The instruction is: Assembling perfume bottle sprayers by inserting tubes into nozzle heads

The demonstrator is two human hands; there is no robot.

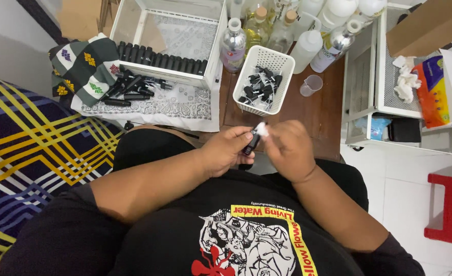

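The left hand point(228, 151) grips a small black bottle point(250, 144), and the right hand point(287, 151) pinches its white tip point(262, 129). The white basket point(282, 64) sits at twelve o'clock on the tabletop point(318, 112). Holding the bottle straight and steady would help.

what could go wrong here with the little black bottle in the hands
1. Both hands, left and right, hold the small black bottle over the lap, off the wooden table; if it slips it may fall to the floor.
2. The small clear cup and tall bottles stand close around the white basket; reaching in could knock one over.
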